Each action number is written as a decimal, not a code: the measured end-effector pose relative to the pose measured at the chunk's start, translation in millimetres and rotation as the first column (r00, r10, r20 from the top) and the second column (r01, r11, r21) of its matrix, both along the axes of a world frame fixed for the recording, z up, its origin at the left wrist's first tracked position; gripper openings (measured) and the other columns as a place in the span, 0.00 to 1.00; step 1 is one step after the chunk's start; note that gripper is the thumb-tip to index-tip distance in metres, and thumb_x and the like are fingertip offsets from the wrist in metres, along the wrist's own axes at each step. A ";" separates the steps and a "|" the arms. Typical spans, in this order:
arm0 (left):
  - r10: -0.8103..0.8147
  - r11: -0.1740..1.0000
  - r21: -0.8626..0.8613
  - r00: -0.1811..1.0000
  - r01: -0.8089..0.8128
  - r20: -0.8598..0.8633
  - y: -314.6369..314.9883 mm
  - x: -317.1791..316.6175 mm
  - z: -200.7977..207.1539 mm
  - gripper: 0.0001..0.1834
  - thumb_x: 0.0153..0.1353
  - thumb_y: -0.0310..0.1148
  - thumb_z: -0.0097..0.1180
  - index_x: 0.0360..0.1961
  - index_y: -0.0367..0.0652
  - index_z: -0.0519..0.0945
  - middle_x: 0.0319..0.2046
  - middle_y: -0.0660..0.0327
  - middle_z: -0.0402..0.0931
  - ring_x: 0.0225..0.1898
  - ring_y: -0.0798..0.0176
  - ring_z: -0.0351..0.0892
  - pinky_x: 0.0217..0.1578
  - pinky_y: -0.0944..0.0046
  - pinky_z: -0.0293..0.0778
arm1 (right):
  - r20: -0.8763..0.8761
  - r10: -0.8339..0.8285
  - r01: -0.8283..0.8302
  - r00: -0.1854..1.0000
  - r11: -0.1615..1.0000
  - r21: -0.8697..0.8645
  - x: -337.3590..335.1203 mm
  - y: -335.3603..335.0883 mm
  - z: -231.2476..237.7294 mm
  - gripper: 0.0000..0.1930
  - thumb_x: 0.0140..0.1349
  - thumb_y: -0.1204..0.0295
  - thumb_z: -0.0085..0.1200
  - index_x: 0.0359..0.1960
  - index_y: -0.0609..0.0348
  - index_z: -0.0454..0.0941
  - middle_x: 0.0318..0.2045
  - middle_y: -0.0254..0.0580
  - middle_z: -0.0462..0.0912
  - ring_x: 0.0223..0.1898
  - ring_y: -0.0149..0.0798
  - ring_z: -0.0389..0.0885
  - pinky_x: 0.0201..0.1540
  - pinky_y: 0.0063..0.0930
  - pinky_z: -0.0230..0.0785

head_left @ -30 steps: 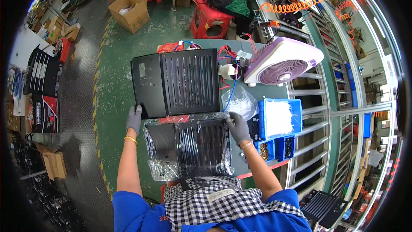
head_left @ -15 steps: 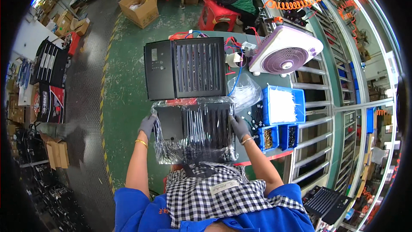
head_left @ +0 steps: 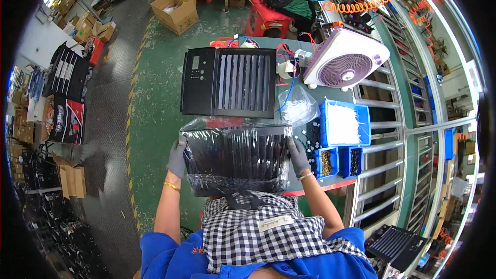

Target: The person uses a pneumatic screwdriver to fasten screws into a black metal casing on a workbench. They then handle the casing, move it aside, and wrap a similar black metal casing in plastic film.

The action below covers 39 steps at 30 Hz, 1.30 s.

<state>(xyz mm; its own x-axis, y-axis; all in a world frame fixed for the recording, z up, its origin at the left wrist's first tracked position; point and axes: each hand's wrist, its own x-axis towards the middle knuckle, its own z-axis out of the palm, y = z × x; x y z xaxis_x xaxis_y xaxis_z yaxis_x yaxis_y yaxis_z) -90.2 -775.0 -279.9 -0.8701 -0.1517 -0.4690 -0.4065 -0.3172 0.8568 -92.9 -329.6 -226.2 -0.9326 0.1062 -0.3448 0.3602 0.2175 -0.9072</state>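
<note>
A black slatted panel in a clear plastic bag (head_left: 237, 152) is held in front of my apron, at the near edge of the table. My left hand (head_left: 176, 159), in a grey glove, grips its left side. On the opposite side my right hand (head_left: 298, 157), also gloved in grey, is closed on the bag's edge. The plastic is shiny and wrinkled, so the slats show only faintly through it. Just beyond lies a second black slatted panel (head_left: 245, 85), unwrapped, with a small window and buttons on its left part.
Right of the panels are a crumpled clear bag (head_left: 298, 107), a blue bin of white strips (head_left: 323, 124), and smaller blue bins of brass-coloured (head_left: 335, 163) and black parts. A purple-white fan (head_left: 345, 64) stands behind them, beside a roller conveyor (head_left: 380, 144). A co-worker sits at the back.
The bagged panel has tilted, and its slats show less clearly through the plastic. My right hand has shifted slightly right; both hands stay on the sides.
</note>
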 end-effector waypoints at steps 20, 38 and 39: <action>0.021 0.976 -0.217 1.000 -0.020 0.001 -1.1 4.7 -6.1 0.30 0.69 0.52 0.50 0.59 0.36 0.74 0.53 0.59 0.77 0.51 0.67 0.75 0.55 0.66 0.70 | -0.125 0.146 -0.090 0.981 0.924 0.372 -9.6 -9.2 -18.2 0.21 0.68 0.57 0.50 0.49 0.65 0.77 0.36 0.47 0.81 0.38 0.40 0.78 0.43 0.34 0.70; -0.472 0.101 -0.945 0.851 0.311 0.229 23.4 120.0 9.3 0.10 0.54 0.41 0.60 0.36 0.52 0.80 0.60 0.54 0.67 0.60 0.48 0.67 0.59 0.49 0.64 | 0.146 0.729 -0.553 0.668 0.356 0.753 74.3 -81.9 -9.4 0.13 0.59 0.60 0.58 0.44 0.46 0.78 0.38 0.41 0.82 0.41 0.46 0.81 0.53 0.46 0.64; -0.470 0.100 -0.957 0.860 0.274 0.197 23.4 121.4 8.5 0.09 0.55 0.40 0.60 0.34 0.51 0.80 0.59 0.54 0.68 0.60 0.49 0.67 0.59 0.48 0.64 | 0.147 0.748 -0.558 0.647 0.333 0.760 76.1 -80.2 -11.1 0.10 0.58 0.61 0.58 0.39 0.47 0.78 0.34 0.38 0.82 0.40 0.46 0.81 0.51 0.46 0.65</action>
<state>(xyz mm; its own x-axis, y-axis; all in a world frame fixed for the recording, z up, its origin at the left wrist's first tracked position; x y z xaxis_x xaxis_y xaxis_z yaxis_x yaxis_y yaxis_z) 31.2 -751.6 -271.3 -0.9917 -0.0176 -0.1272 -0.0683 0.9108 0.4072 -16.8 -409.8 -237.3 -0.8418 -0.4647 -0.2748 -0.3599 0.8624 -0.3559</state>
